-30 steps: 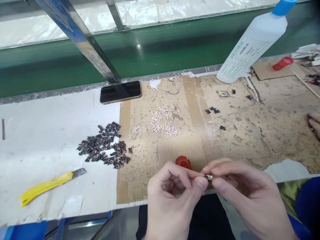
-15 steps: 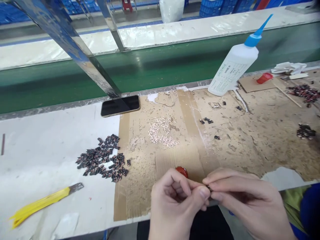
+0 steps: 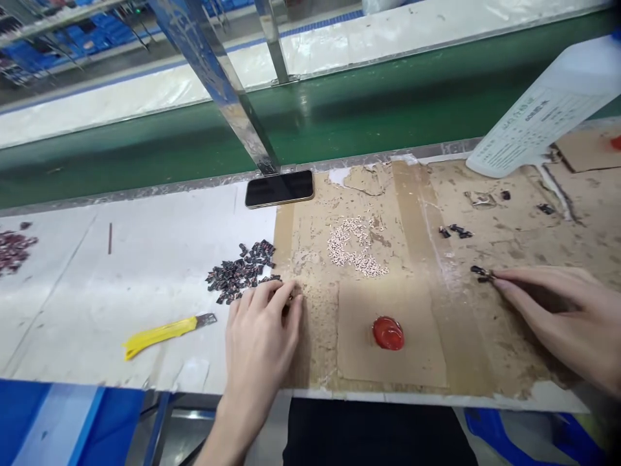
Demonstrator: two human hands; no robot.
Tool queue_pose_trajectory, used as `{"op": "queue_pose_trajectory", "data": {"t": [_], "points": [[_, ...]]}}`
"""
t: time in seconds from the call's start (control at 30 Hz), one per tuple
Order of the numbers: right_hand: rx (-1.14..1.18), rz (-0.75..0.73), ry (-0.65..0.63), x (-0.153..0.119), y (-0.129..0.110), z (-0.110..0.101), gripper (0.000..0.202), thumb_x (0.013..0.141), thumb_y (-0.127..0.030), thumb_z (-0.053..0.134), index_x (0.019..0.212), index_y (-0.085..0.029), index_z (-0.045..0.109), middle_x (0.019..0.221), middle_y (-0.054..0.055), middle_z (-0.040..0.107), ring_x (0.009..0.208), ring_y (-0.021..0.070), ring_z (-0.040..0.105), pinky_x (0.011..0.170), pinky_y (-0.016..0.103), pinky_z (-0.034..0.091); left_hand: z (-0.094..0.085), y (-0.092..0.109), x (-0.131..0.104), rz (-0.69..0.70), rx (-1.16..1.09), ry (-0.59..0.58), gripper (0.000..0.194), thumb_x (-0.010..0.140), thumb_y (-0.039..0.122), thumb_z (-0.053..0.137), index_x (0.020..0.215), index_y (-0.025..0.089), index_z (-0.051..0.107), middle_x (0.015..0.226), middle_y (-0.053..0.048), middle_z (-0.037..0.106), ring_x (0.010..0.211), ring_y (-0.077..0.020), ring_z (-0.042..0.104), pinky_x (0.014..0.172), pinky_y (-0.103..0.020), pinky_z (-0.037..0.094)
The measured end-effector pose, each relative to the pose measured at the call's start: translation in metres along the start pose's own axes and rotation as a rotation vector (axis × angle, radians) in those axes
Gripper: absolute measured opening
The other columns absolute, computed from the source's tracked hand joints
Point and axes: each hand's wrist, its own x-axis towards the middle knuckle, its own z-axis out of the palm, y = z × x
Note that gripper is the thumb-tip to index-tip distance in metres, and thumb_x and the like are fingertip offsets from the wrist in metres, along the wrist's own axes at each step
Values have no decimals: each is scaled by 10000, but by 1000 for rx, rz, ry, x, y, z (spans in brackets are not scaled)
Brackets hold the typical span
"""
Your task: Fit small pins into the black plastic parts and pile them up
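My left hand (image 3: 264, 323) reaches over the near right edge of a pile of small black parts (image 3: 237, 272), fingers curled together; what they hold, if anything, is hidden. At the right, my right hand (image 3: 563, 310) pinches a small black part (image 3: 485, 277) between thumb and forefinger, low over the cardboard and against another black piece. Between the hands, a red round lid or dish (image 3: 388, 332) with a glossy surface lies on a cardboard square (image 3: 349, 362). Behind it are scattered tiny pinkish-white pieces (image 3: 359, 249).
A yellow cutter (image 3: 162, 336) lies at the left, blade toward the black pile. A phone (image 3: 280, 188) rests by the metal post (image 3: 242, 123). A large white bottle (image 3: 538, 110) leans at the back right. Dark red parts (image 3: 14, 251) lie far left.
My hands, together before, have parted: the left went to the black pile, the right out to the right. The red dish and its cardboard square are uncovered. The view has shifted left.
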Motion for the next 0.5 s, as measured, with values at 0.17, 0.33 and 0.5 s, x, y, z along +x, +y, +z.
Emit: {"op": "queue_pose_trajectory", "data": {"t": [0.17,0.33,0.5], "points": [[-62,-259,-17,26,-57,19,175,986,-287,711,1126,-341,800,1097,68,804,1024,312,735,980,501,559,-3,-5,7,90,90,-112,271,1065,189,513,1153,194,769,1049,-122,803,940,-328,710,843,-474,523],[-95,-492,-395,61,-111,68,238,1043,-260,632,1224,-235,784,1251,100,779,1125,291,697,931,487,598,3,-6,9,145,104,-209,379,1036,81,439,1253,192,729,1107,-121,768,946,-283,731,762,-365,558],[-177,-552,-524,70,-137,91,222,1039,-146,591,1026,-191,808,1099,111,776,941,253,702,736,378,563,5,-3,9,83,-170,-173,321,1069,134,437,1239,204,700,1092,-90,715,891,-225,735,721,-296,573]]}}
